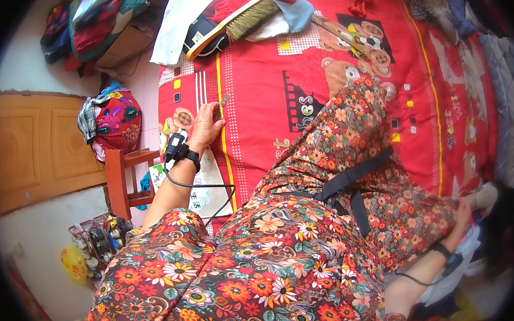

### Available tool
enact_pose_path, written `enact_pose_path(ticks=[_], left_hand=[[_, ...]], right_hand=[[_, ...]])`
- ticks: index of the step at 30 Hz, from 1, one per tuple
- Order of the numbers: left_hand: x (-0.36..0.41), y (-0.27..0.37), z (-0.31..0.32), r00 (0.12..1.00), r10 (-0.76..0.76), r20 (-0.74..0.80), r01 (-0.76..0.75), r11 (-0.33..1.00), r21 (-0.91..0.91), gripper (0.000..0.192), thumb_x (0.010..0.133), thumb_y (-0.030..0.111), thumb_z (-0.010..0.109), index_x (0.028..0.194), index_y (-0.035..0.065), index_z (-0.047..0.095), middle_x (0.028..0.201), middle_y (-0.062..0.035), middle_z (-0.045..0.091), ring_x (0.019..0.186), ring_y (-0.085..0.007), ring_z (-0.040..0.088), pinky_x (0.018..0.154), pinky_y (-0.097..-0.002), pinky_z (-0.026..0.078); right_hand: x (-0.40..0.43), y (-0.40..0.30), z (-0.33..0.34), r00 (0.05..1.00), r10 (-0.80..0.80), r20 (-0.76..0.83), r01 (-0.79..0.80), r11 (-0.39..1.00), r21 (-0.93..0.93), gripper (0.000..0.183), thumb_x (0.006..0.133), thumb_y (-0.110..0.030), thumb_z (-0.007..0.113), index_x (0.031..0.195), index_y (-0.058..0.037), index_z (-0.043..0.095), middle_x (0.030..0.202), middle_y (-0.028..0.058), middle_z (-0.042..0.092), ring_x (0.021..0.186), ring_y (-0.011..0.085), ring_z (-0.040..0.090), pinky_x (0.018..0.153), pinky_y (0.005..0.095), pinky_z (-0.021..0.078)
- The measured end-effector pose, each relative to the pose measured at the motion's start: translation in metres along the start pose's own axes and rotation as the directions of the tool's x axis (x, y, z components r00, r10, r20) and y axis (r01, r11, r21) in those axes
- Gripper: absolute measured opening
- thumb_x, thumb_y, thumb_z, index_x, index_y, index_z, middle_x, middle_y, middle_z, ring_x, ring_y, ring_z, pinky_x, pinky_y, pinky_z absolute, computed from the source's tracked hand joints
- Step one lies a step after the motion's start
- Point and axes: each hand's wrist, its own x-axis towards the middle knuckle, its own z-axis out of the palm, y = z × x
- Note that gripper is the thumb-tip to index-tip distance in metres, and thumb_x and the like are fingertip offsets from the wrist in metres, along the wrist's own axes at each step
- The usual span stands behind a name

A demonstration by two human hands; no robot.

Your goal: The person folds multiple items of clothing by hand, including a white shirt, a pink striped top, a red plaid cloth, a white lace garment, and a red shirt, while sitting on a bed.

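Note:
My left hand (pixel 205 124) is low over the red printed bedcover (pixel 257 93), beside its yellow stripe, fingers bent. Small round coin-like pieces (pixel 225 99) lie just past the fingertips; a dark bit shows between thumb and fingers, but whether it is gripped is unclear. A black strap with a small device (pixel 175 144) and cable is on that wrist. At the far right, my right hand (pixel 462 213) is by the edge of the floral dress (pixel 264 267), near a pale sock-like cloth (pixel 483 197); its fingers are partly hidden. A printed bag or sheet (pixel 210 190) lies under the left forearm.
A bristle brush with a wooden handle (pixel 247 22) lies beyond, among a white sheet (pixel 182 22) and cloths. A reddish wooden stool (pixel 118 183) and a cloth bundle (pixel 117 116) stand left of the bed. Clothes and bedding (pixel 506 111) are piled at right.

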Motion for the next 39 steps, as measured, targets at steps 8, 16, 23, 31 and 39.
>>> enact_pose_path(ticks=[8, 16, 23, 31, 39], left_hand=[[0.010, 0.002, 0.000, 0.990, -0.134, 0.050, 0.131, 0.990, 0.060, 0.024, 0.075, 0.010, 0.072, 0.095, 0.0035, 0.060, 0.089, -0.0114, 0.059, 0.084, -0.0271, 0.061, 0.076, -0.0351, 0.049], [0.004, 0.000, 0.010, 0.989, -0.148, 0.002, 0.148, 0.988, 0.040, 0.019, 0.080, 0.015, 0.068, 0.092, 0.0030, 0.059, 0.090, -0.0160, 0.060, 0.081, -0.0312, 0.061, 0.073, -0.0401, 0.049], [0.005, -0.024, -0.008, 0.835, -0.481, 0.267, 0.368, 0.127, -0.921, 0.021, 0.088, 0.014, 0.061, 0.105, 0.0033, 0.052, 0.096, -0.0105, 0.061, 0.081, -0.0197, 0.063, 0.071, -0.0297, 0.055], [0.037, -0.016, 0.004, 0.784, -0.577, 0.228, 0.509, 0.389, -0.768, 0.035, 0.084, 0.033, 0.070, 0.094, 0.0018, 0.058, 0.077, -0.0040, 0.060, 0.062, -0.0117, 0.058, 0.053, -0.0248, 0.050], [0.060, 0.017, 0.045, 0.857, -0.414, -0.306, 0.440, 0.898, 0.020, 0.041, 0.076, 0.034, 0.070, 0.079, -0.0059, 0.060, 0.079, -0.0285, 0.064, 0.079, -0.0427, 0.064, 0.070, -0.0490, 0.051]], right_hand=[[-0.015, -0.005, 0.003, 0.999, 0.015, -0.034, -0.014, 0.999, 0.038, 0.038, 0.096, -0.033, 0.048, 0.097, 0.0041, 0.058, 0.086, 0.0085, 0.061, 0.076, 0.0173, 0.053, 0.074, 0.0306, 0.0437], [-0.024, -0.007, 0.007, 0.998, 0.030, -0.054, -0.025, 0.997, 0.077, 0.038, 0.096, -0.033, 0.048, 0.096, 0.0035, 0.058, 0.087, 0.0084, 0.060, 0.078, 0.0173, 0.053, 0.076, 0.0306, 0.0433], [-0.038, -0.007, 0.009, 0.997, 0.040, -0.067, -0.034, 0.994, 0.102, 0.038, 0.096, -0.033, 0.048, 0.095, 0.0030, 0.058, 0.088, 0.0084, 0.060, 0.079, 0.0174, 0.053, 0.077, 0.0307, 0.0430], [-0.036, -0.014, 0.005, 0.997, 0.039, -0.062, -0.032, 0.993, 0.114, 0.037, 0.096, -0.033, 0.047, 0.094, 0.0024, 0.058, 0.089, 0.0083, 0.060, 0.081, 0.0174, 0.053, 0.078, 0.0307, 0.0426], [-0.028, -0.025, 0.007, 0.999, 0.024, -0.037, -0.018, 0.989, 0.149, 0.037, 0.096, -0.034, 0.047, 0.094, 0.0018, 0.058, 0.091, 0.0082, 0.060, 0.082, 0.0175, 0.053, 0.079, 0.0307, 0.0422]])
